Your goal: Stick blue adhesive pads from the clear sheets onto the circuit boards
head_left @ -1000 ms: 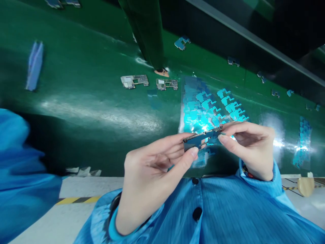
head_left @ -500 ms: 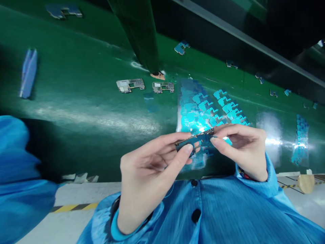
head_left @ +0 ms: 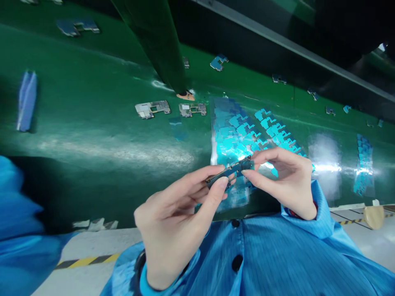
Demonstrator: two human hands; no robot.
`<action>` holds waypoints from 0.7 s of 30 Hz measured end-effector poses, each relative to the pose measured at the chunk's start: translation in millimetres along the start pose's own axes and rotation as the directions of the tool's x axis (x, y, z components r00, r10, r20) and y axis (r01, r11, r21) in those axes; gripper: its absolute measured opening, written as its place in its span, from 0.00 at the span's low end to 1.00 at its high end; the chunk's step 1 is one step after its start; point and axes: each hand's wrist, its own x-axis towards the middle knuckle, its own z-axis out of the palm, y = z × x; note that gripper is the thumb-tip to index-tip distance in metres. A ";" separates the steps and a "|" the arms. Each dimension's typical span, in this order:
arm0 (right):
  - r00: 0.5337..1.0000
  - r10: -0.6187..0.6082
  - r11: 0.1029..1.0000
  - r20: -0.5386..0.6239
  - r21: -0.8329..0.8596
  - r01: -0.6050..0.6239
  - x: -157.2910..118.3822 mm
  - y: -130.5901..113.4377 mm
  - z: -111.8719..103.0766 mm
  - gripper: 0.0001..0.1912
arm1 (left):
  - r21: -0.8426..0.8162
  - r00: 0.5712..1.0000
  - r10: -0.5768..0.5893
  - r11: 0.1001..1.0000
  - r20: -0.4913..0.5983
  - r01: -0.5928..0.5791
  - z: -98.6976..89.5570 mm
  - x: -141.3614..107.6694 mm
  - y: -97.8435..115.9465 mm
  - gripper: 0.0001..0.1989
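Observation:
My left hand (head_left: 182,222) grips a small circuit board (head_left: 224,173) by its left end, thumb on the blue-faced side and fingers behind. The board is tilted, its right end higher. At that end, the thumb and index finger of my right hand (head_left: 285,176) are pinched around a small piece of blue film (head_left: 250,165); how much of it sticks to the board cannot be made out. Beneath both hands lies a clear sheet with rows of blue film cut-outs (head_left: 226,135) on the green work surface (head_left: 101,181).
Two bare circuit boards, one (head_left: 152,109) left of the other (head_left: 192,109), lie beyond my hands, near a dark green post (head_left: 157,45). Blue tweezers (head_left: 26,101) lie far left. A blue sleeve (head_left: 21,230) of another person is at lower left. More boards run along the back.
Both hands and the board have shifted slightly left in view, as the camera view moved. More of the blue film shows between my right thumb and index finger.

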 end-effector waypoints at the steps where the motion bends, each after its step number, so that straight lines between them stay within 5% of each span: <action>1: 1.000 -0.008 1.000 -0.010 -0.016 0.008 0.0 0.0 1.3 0.07 | -0.008 1.000 0.010 1.000 -0.006 -0.010 1.1 -0.6 -0.6 0.07; 6: 0.996 -0.074 0.984 -0.049 -0.167 0.065 4.7 6.2 3.6 0.10 | -0.026 0.999 0.029 0.999 -0.036 -0.030 3.9 0.8 -4.0 0.07; 11: 0.999 0.008 0.965 -0.036 -0.262 -0.017 15.7 30.9 -11.0 0.16 | -0.121 0.993 -0.114 0.986 0.032 0.117 1.2 12.9 -10.4 0.07; 15: 0.996 0.089 0.993 0.018 -0.083 -0.087 17.0 42.4 -16.3 0.08 | -0.245 0.982 -0.170 0.952 0.079 0.185 1.9 23.7 -17.5 0.07; 21: 0.945 0.188 0.934 0.266 0.248 -0.256 20.4 39.8 1.4 0.13 | -0.255 0.953 -0.209 0.931 0.218 0.262 7.0 31.3 -30.7 0.17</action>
